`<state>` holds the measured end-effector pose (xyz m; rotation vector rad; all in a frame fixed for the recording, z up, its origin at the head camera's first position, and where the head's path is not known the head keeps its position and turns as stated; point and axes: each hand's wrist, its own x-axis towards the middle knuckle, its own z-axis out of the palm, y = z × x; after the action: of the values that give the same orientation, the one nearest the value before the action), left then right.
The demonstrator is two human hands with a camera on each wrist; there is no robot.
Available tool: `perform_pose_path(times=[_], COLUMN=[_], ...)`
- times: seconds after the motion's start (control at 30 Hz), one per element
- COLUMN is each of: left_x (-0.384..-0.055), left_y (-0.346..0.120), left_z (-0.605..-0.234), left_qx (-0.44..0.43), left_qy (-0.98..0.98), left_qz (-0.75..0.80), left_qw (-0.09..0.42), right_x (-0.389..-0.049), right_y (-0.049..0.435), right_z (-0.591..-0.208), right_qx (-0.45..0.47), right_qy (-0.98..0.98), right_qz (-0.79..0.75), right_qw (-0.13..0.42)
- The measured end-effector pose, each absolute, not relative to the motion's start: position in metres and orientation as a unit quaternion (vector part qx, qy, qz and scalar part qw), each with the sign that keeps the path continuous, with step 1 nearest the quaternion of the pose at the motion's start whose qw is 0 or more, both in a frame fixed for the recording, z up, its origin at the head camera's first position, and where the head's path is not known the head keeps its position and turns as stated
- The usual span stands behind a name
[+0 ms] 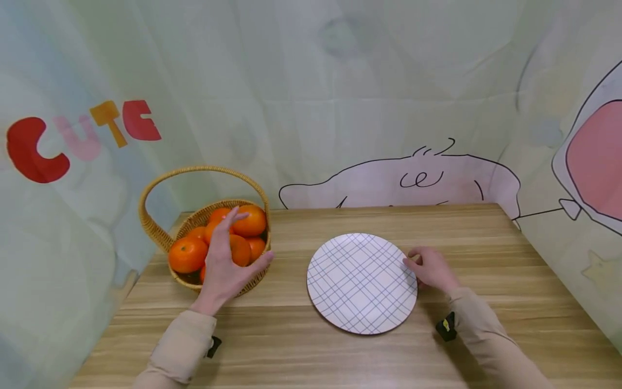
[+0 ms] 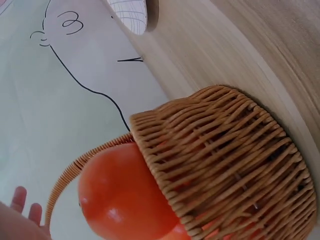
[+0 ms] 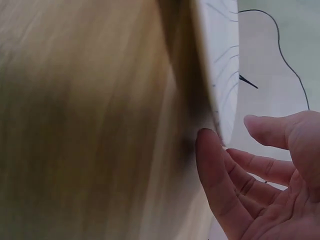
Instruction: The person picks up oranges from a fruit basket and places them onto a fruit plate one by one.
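A round white plate [image 1: 362, 286] with a blue crosshatch pattern lies on the wooden table. At its right edge is my right hand [image 1: 432, 267]. Seen from the right wrist, the fingertips [image 3: 207, 142] are right at the rim, and the thumb stands apart from the plate's face. To the left, a wicker basket [image 2: 235, 160] with an arched handle is heaped with several oranges [image 1: 188, 254]. Over the basket's near side hovers my left hand [image 1: 225, 267], thumb and fingers spread wide above the fruit, gripping none of it. It hides some oranges in the head view.
The wooden table [image 1: 291, 356] meets a printed curtain [image 1: 311, 108] at the back and along both sides. The basket's tall handle [image 1: 204, 168] arches above the fruit at the far left. Dark wrist devices [image 1: 446, 327] hang at both sleeves.
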<state>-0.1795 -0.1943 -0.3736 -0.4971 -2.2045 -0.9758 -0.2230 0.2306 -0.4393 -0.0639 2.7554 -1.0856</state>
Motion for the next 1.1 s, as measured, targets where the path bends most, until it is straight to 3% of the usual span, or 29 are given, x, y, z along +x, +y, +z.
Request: perform_pose_path(times=[0.27,0.43,1.1], left_x=[-0.179,-0.18,-0.187], left_y=[-0.204,-0.208,-0.22], left_z=[-0.369,-0.368,-0.387], left_qx=[-0.039,0.011,0.035], left_qy=[-0.87,-0.883,-0.935], left_qz=[-0.409,-0.411,-0.306], left_qw=[0.271,0.225,0.174], right_x=[-0.226,-0.228,-0.231], right_y=[0.228,0.229,0.226], right_z=[-0.446,-0.449,-0.451], right_qx=[-0.016,-0.004,0.006], right_qy=[0.933,0.932,0.932], right_qz=[-0.351,-0.353,-0.35], right_qw=[0.078,0.086,0.095])
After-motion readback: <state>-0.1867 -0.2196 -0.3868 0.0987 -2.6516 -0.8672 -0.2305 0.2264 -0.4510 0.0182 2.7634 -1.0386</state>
